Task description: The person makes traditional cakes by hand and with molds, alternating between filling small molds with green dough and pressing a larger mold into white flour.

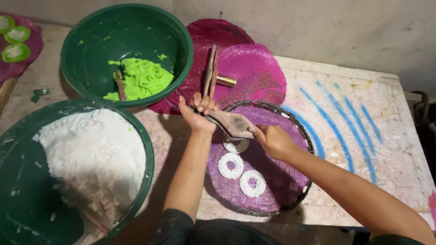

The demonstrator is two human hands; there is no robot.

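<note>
Both hands grip a flat brown wooden press [232, 124] tilted just above the round tray lined with purple woven plastic [290, 181], apparently so that what it shapes falls onto the lining: the left hand [198, 111] is clenched round its far-left end, wrist bent and forearm reaching up from near, while the right hand [271, 139] closes on its right end, arm coming in from the near right. Two white noodle-like rings [241, 174] lie on the tray near the press. Further left on the desk [390, 149] stand a green plastic bowl of bright green dough [127, 50] and a green basin of white flour [68, 177].

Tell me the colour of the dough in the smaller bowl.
Bright green dough, in the dark green bowl; head view.
</note>
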